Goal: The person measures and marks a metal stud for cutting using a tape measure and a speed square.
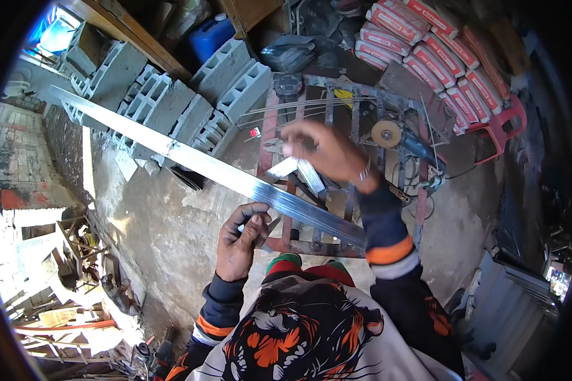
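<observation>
A long, shiny metal bar (213,168) slants across the view and rests over a low metal frame (419,219). Just below the bar, my left hand (238,244) is closed, thumb pressed to curled fingers; a small dark edge shows past the fingertips, and I cannot tell what it is. My right hand (327,152), smeared by motion, hovers over the frame beyond the bar, thumb and fingers apart with nothing visible between them. Short metal offcuts (310,176) lie beneath it. To its right, an angle grinder (416,149) with a tan disc (386,134) sits on the frame.
Grey concrete blocks (245,89) line the back left, close behind the bar. A blue jerrycan (211,38) stands behind them. Red and white bags (448,57) are piled at the back right beside a red plastic chair (505,127). Scrap wood (63,314) fills the lower left.
</observation>
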The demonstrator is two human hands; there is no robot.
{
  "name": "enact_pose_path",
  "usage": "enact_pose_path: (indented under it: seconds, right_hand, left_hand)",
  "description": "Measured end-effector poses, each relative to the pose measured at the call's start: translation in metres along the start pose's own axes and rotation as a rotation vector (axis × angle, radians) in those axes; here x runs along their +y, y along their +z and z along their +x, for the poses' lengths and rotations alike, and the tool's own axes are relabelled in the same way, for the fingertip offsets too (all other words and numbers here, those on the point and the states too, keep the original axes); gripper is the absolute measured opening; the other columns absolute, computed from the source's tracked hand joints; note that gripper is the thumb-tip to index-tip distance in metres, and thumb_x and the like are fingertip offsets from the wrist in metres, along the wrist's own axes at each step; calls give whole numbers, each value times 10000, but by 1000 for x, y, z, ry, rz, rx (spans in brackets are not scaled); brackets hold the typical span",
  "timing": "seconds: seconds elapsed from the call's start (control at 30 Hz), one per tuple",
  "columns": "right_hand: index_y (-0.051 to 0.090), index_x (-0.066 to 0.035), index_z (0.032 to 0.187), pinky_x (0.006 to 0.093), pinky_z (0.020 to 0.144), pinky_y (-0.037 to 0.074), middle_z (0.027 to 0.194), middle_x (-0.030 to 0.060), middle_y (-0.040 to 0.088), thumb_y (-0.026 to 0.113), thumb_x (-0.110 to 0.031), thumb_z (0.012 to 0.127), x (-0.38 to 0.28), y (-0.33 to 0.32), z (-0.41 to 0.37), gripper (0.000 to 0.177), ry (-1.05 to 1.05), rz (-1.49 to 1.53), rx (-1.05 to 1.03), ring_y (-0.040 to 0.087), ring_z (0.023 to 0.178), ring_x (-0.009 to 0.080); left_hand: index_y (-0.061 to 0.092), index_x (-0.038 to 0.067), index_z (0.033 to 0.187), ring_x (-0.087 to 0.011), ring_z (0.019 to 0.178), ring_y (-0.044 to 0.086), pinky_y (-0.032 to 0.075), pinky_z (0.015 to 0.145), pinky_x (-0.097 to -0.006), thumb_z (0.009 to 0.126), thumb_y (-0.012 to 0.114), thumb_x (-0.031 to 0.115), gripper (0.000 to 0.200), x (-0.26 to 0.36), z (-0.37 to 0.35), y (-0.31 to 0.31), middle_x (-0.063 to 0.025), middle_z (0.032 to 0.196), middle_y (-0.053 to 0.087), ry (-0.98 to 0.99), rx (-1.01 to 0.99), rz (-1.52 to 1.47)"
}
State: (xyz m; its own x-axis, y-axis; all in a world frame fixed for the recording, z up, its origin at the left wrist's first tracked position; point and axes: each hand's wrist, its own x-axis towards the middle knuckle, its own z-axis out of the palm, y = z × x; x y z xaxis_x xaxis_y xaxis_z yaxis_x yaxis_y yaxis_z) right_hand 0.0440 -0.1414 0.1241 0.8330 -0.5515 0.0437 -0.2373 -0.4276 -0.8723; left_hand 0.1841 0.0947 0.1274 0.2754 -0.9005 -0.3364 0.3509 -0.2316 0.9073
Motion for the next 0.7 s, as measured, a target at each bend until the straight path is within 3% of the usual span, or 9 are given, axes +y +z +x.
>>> enact_pose_path:
  seconds: [0.1, 0.2, 0.23, 0.3, 0.33, 0.43, 0.47, 0.53, 0.7]
  right_hand:
    - [406, -24, 1442, 365, 911, 490, 1130, 149, 663, 625, -318, 953, -49, 41, -104, 612, 153, 328, -202, 641, 1060, 223]
    - [317, -10, 1481, 357, 865, 508, 1061, 194, 668, 563, -151, 972, -44, 97, -166, 583, 158, 68, 374, 675, 982, 278]
    - [317, -10, 1481, 357, 865, 508, 1061, 194, 668, 563, -151, 972, -42, 94, -181, 583, 185, 67, 407, 675, 982, 278]
    - [371, -13, 1448, 407, 793, 510, 974, 209, 676, 582, -160, 956, -35, 82, -215, 556, 390, 325, 365, 665, 872, 374]
    - [468, -47, 1380, 418, 756, 509, 888, 189, 682, 561, -144, 964, -36, 69, -233, 438, 341, 216, 398, 664, 811, 378]
    - [546, -29, 1165, 329, 675, 514, 812, 102, 662, 520, -74, 967, -25, 44, -303, 205, 448, 298, 600, 658, 703, 192]
    - [526, -27, 1122, 306, 661, 510, 798, 82, 648, 507, -59, 966, -17, 39, -329, 160, 457, 275, 724, 634, 693, 157]
    - [488, -31, 1064, 280, 625, 496, 768, 52, 609, 496, -57, 967, 9, 34, -383, 100, 449, 246, 936, 583, 660, 122]
    - [477, -45, 997, 263, 562, 410, 706, -1, 474, 576, -161, 953, 70, 31, -485, 158, 665, 472, 1171, 437, 604, 87]
  left_hand:
    - [578, -14, 1149, -91, 807, 513, 431, 720, -232, 1012, 523, 185, 248, -7, 16, 37, -33, 949, 573, 72, -55, -383]
    - [567, -17, 1161, -91, 825, 521, 431, 725, -231, 1001, 525, 178, 256, -31, 22, 76, -29, 939, 569, 93, -181, -416]
    - [567, -13, 1167, -99, 873, 540, 444, 754, -238, 1008, 528, 206, 274, -40, 21, 85, -32, 972, 583, 43, -242, -382]
    - [573, -11, 1190, -111, 952, 555, 454, 815, -252, 1014, 531, 236, 306, -29, 16, 115, -45, 1045, 605, -40, -358, -204]
    - [581, -5, 1211, -118, 1012, 561, 448, 876, -265, 1022, 525, 268, 337, -37, 26, 114, -63, 1110, 620, 116, -358, 62]
    - [596, 20, 1195, -194, 854, 630, 512, 727, -333, 902, 716, 264, 399, -26, 69, 108, -120, 992, 658, 279, -215, 773]
    - [600, 17, 1163, -240, 855, 641, 518, 699, -350, 863, 745, 219, 390, -52, 102, 85, -158, 976, 653, 657, -121, 941]
    - [567, 16, 1205, -278, 878, 654, 531, 761, -375, 851, 753, 267, 472, -67, 148, 57, -166, 982, 646, 731, 18, 1322]
    - [557, 33, 1249, -369, 1140, 607, 489, 938, -434, 772, 714, 561, 728, -78, 195, 61, -236, 1201, 632, 195, 183, 1655]
